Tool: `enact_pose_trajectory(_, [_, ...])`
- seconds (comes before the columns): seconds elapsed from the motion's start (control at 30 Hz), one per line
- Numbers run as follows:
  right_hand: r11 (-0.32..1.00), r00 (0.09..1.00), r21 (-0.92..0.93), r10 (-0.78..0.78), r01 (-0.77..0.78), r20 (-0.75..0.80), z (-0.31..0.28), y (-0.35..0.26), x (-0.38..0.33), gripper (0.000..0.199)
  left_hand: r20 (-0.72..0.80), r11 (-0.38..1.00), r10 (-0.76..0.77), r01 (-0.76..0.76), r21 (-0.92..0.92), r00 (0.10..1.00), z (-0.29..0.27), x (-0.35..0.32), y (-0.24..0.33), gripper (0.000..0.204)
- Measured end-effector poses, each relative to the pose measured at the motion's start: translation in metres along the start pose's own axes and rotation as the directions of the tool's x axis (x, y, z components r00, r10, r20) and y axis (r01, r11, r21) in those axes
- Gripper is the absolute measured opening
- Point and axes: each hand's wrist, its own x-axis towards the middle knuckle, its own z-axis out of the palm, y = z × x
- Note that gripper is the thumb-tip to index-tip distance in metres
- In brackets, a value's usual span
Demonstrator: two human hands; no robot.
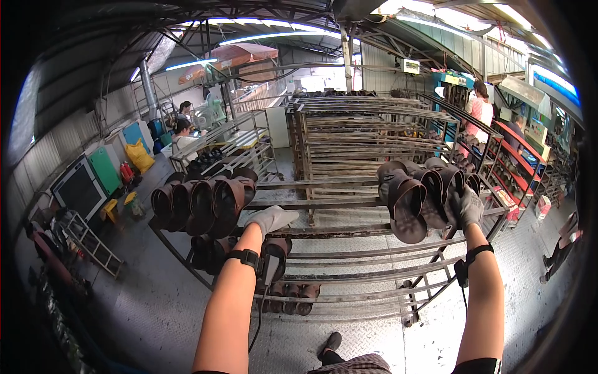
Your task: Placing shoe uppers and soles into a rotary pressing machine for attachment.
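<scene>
My left hand [272, 219], in a grey glove, lies over a bar of the metal rack [339, 232] with its fingers stretched out together. It holds nothing and is beside a row of dark brown sandals [225, 202] at the rack's left end. At the right end, my gloved right hand [471, 209] is closed against the outer side of another group of brown sandals [408, 209]; its fingertips are partly hidden behind them. These sandals lean against one another on the top bars. More sandals [276, 255] sit on the tier below my left hand.
Beyond stands a larger rack [367, 140] of stacked bars. A red shelf rack [514, 168] with footwear is on the right, near a person in pink [479, 115]. Two people work at the far left. A small metal frame [93, 240] leans at left on the patterned metal floor [367, 330].
</scene>
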Motion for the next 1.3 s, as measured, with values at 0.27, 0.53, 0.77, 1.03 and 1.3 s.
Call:
enact_pose_trajectory(0.27, [0.999,0.999,-0.03,0.021,-0.02,0.048,-0.009,-0.01,-0.004,0.043,-0.004,0.999,0.027,-0.027,0.026,1.0,0.003,0.015,-0.013,0.056])
enact_pose_trajectory(0.53, [1.0,1.0,-0.007,-0.016,0.016,-0.005,-0.006,-0.004,-0.004,0.041,0.041,0.999,0.011,-0.012,0.037,0.999,0.0,0.007,-0.002,0.066])
enact_pose_trajectory(0.77, [1.0,1.0,0.015,0.002,-0.003,0.01,-0.008,-0.008,-0.006,0.04,0.049,0.999,0.024,-0.025,0.02,0.998,-0.002,0.002,-0.001,0.064])
enact_pose_trajectory(1.03, [1.0,1.0,0.007,0.022,-0.022,0.009,-0.006,-0.008,-0.005,0.04,0.033,0.999,0.043,-0.044,0.032,0.999,-0.001,0.005,-0.005,0.063])
enact_pose_trajectory(1.3, [1.0,1.0,-0.008,0.003,-0.003,0.023,-0.007,-0.007,-0.004,0.041,0.034,0.998,0.042,-0.043,0.039,0.999,-0.003,-0.003,0.003,0.061])
